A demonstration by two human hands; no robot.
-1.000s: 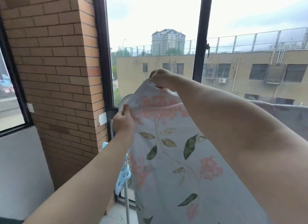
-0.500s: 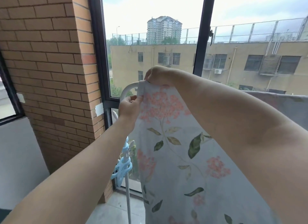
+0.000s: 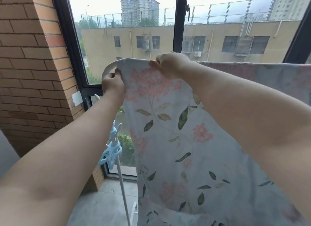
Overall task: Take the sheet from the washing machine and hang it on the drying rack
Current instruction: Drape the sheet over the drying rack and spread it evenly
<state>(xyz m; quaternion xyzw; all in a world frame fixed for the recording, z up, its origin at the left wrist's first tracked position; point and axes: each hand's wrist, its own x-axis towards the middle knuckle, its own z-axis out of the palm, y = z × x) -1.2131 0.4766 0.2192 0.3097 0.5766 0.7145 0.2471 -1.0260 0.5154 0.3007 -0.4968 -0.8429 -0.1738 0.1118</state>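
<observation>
The sheet (image 3: pixel 168 124) hangs over the top bar of the drying rack (image 3: pixel 108 69), right in front of the window (image 3: pixel 179 24). It's pale blue-grey w/ pink flowers & green leaves. Its top edge lies along the bar & the rest drops down toward the floor (image 3: pixel 104 200).

Both hands are clamped on the sheet, a bit apart from each other. The L hand (image 3: pixel 112 84) pinches the sheet's left side edge, just under the rack's round white corner. The R hand (image 3: pixel 168 66) is higher up & grips the top edge where it sits on the bar, thumb on the near side. Both arms reach out long.

More cloth lies along the bar to the right. Can't tell if it's the same sheet.

A blue clip (image 3: pixel 110 154) hangs on the rack's thin white pole (image 3: pixel 123 188), just left of the sheet & below the L arm. A brick wall (image 3: pixel 30 66) stands on the left w/ a small white tag (image 3: pixel 76 98) stuck near the window frame. Outside there's a long yellow building (image 3: pixel 168 40).
</observation>
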